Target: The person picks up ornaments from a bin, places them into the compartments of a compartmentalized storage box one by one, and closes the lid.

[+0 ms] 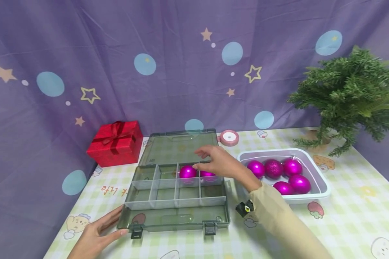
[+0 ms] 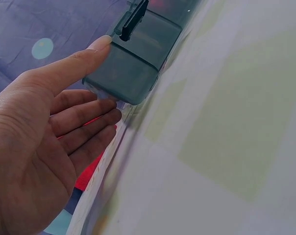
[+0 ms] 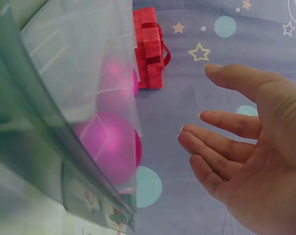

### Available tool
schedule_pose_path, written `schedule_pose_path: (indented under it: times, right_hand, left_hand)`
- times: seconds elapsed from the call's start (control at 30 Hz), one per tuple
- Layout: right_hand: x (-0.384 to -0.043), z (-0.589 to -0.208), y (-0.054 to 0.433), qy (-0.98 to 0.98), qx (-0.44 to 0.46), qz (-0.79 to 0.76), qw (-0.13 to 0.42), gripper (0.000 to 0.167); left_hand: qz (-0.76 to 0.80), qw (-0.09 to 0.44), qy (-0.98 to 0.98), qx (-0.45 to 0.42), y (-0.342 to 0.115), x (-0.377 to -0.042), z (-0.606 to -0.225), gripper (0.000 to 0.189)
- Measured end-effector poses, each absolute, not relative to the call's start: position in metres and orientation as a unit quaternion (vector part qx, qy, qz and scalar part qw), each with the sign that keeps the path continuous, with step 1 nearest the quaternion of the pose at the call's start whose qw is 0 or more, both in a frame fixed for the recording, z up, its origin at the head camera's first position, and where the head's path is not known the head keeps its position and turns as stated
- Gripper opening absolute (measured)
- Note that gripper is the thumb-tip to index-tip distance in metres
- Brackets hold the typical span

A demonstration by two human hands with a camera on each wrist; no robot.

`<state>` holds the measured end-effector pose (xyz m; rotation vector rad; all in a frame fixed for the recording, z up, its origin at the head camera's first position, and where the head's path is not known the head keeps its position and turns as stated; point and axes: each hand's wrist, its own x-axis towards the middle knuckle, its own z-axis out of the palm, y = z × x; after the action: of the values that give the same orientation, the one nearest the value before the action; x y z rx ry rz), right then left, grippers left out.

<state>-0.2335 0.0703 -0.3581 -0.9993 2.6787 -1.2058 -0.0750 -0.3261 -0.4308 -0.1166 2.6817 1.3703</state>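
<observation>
A smoky-green divided plastic box (image 1: 178, 218) lies with its lid laid back. Two shiny magenta ornament balls sit in its back row: one ball (image 1: 188, 173) in the third compartment from the left, another ball (image 1: 208, 174) in the rightmost, partly hidden by my right hand (image 1: 222, 163). That hand hovers over the back right of the box with fingers spread and nothing in them; the right wrist view shows its bare palm. My left hand (image 1: 97, 233) rests at the box's front left corner, thumb at the front edge, straight fingers along the side.
Right of the box, a white plastic tub (image 1: 278, 197) holds several magenta balls (image 1: 273, 168), some glittery. A red gift box (image 1: 116, 145) stands at back left. Behind the box is a ribbon spool (image 1: 229, 138). A small artificial pine tree (image 1: 353, 90) occupies the back right.
</observation>
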Motion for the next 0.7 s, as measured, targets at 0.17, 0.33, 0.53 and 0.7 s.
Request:
schedule_pose_path:
  times: [0.17, 0.33, 0.53, 0.7]
  right_hand:
    - [-0.230, -0.353, 0.082, 0.865, -0.314, -0.390, 0.009, 0.050]
    - [-0.228, -0.352, 0.099, 0.863, -0.312, -0.397, -0.010, 0.049]
    - [-0.224, -0.353, 0.122, 0.867, -0.309, -0.389, -0.044, 0.047]
    - [-0.218, -0.352, 0.147, 0.879, -0.274, -0.388, -0.049, 0.047]
  left_hand:
    - [0.456, 0.056, 0.887, -0.034, -0.326, -0.075, -0.432, 0.077]
    - [0.454, 0.055, 0.889, -0.030, -0.326, -0.074, -0.432, 0.077]
    - [0.450, 0.050, 0.891, -0.029, -0.325, -0.073, -0.429, 0.077]
    - [0.448, 0.061, 0.891, -0.036, -0.325, -0.074, -0.429, 0.078]
